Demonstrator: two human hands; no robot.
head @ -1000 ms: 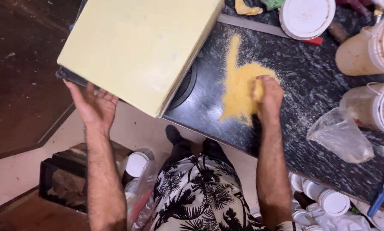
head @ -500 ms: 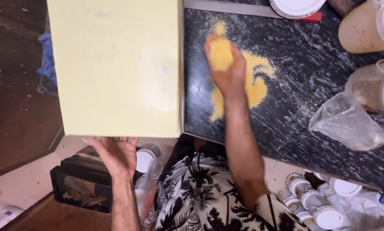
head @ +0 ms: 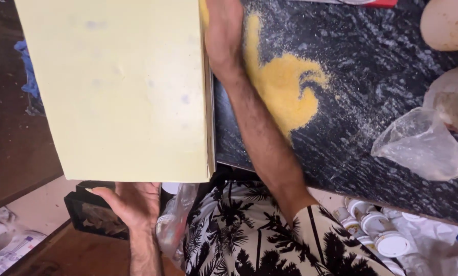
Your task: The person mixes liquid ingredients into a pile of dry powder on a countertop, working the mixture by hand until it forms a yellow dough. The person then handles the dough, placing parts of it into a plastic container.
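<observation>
At eleven o'clock of the view, a large pale yellow board fills the upper left, its right edge standing just at the edge of the dark speckled counter. The left hand holds it from below at seven o'clock, fingers closed around its near edge. At twelve o'clock the right hand lies flat and open on the counter, pressed against the board's right edge, touching a spread of yellow powder that trails off toward two o'clock. Farther out, at three o'clock, a crumpled clear plastic bag rests on the counter. White-lidded small jars cluster at five o'clock below the counter's edge.
</observation>
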